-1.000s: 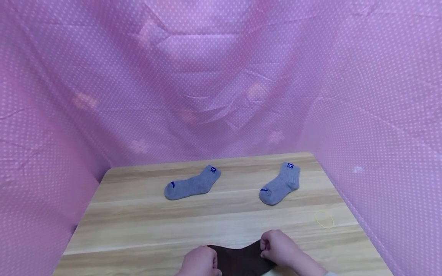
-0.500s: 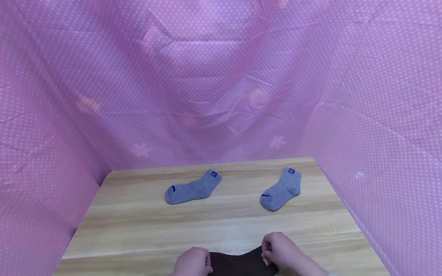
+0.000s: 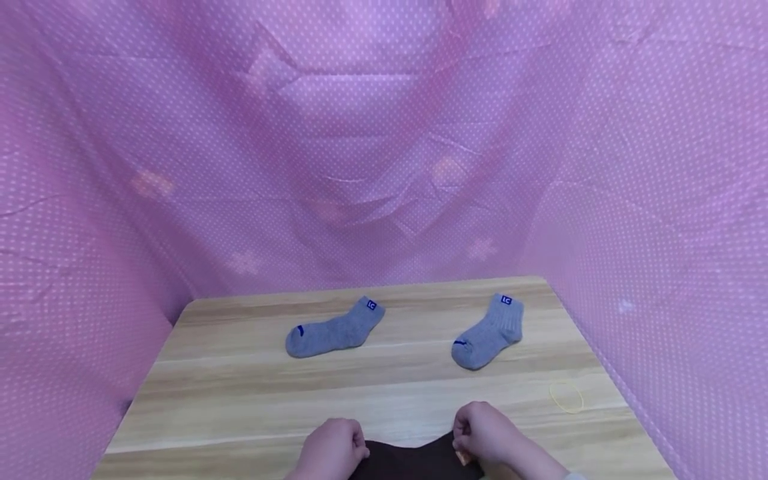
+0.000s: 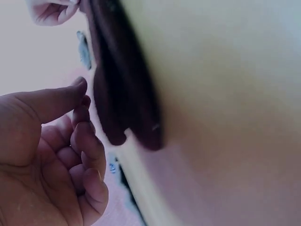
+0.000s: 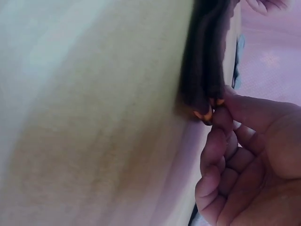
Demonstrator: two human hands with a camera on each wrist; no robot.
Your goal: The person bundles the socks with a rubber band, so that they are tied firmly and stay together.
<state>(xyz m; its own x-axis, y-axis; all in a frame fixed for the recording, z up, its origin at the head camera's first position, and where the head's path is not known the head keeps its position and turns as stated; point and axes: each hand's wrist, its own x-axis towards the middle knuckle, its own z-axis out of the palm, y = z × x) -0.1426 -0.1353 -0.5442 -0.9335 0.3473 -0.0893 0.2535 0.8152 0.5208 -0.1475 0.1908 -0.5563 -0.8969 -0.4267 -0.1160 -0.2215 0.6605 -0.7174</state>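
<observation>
A dark brown sock (image 3: 414, 463) stretches between both hands at the near edge of the table, its top edge sagging in the middle. My left hand (image 3: 333, 450) pinches with thumb and forefinger at its left corner; in the left wrist view the sock (image 4: 124, 80) hangs in two layers right beside the fingertips. At the other end my right hand (image 3: 489, 433) pinches the right corner. The right wrist view has orange patches (image 5: 204, 114) on the sock by those fingertips. The sock's lower part is cut off by the frame in the head view.
Two grey socks with blue labels lie flat farther back, one at left (image 3: 336, 331) and one at right (image 3: 489, 333). A thin yellow rubber band (image 3: 567, 398) rests on the wooden table (image 3: 240, 393) at right. Pink dotted cloth (image 3: 384, 167) surrounds the table.
The left hand has moved slightly left and then up along the sock's edge. The right hand stays nearly in place, and an orange patch now shows beneath it. The head view tilted up slightly.
</observation>
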